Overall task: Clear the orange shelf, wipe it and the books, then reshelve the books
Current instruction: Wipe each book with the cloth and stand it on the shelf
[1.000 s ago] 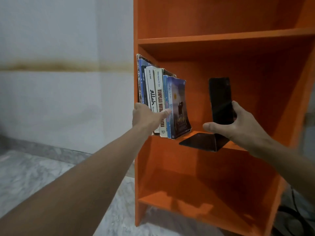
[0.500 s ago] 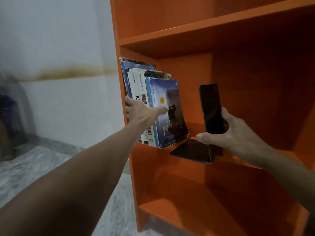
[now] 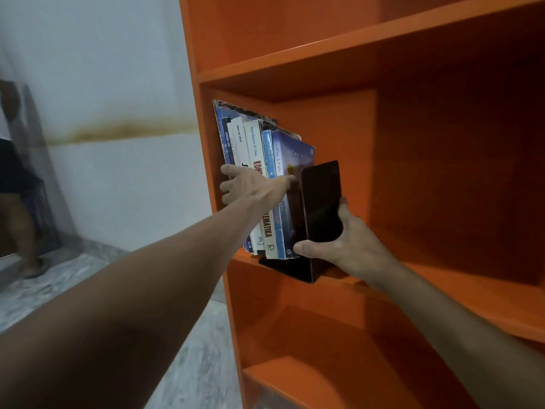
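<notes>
Orange shelf (image 3: 472, 293) carries a leaning row of books (image 3: 256, 143); left hand (image 3: 253, 187) grips across their spines, right hand (image 3: 348, 240) clamps the black bookend (image 3: 321, 202) right beside them.

At the left end of the orange shelf (image 3: 472, 299), books (image 3: 256, 143) are standing in a row. The left hand (image 3: 253, 188) is holding their spines, while the right hand (image 3: 351, 243) is gripping a black bookend (image 3: 321, 199) touching the outermost book.
</notes>
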{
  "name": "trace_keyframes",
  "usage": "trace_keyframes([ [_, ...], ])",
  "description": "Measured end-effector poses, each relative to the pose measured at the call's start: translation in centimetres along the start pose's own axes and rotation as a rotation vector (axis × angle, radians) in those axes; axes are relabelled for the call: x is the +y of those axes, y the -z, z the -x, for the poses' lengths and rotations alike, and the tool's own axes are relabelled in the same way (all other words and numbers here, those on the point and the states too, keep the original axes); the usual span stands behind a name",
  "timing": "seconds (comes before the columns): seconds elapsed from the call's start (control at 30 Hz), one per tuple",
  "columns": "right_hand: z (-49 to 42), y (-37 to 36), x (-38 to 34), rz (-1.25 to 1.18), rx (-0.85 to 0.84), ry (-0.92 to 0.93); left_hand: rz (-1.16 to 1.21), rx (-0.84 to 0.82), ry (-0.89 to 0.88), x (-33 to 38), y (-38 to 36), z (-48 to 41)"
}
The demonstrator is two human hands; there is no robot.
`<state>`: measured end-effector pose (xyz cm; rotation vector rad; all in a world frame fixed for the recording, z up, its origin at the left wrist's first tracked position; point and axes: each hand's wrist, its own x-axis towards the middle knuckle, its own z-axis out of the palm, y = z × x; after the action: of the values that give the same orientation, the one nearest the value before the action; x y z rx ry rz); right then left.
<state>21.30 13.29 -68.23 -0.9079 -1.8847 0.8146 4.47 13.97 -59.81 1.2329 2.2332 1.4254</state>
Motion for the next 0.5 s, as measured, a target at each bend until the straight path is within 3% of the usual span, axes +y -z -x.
trace_keyframes([
  [0.23, -1.4, -4.0, 1.1, -0.055, 0.101, -0.059, 0.085, 0.008, -0.044, -1.6, 0.2, -0.6],
  [0.5, -2.4, -5.9, 0.5, -0.427, 0.083, -0.119, 0.047, -0.046, -0.199, -4.3, 2.4, 0.2],
])
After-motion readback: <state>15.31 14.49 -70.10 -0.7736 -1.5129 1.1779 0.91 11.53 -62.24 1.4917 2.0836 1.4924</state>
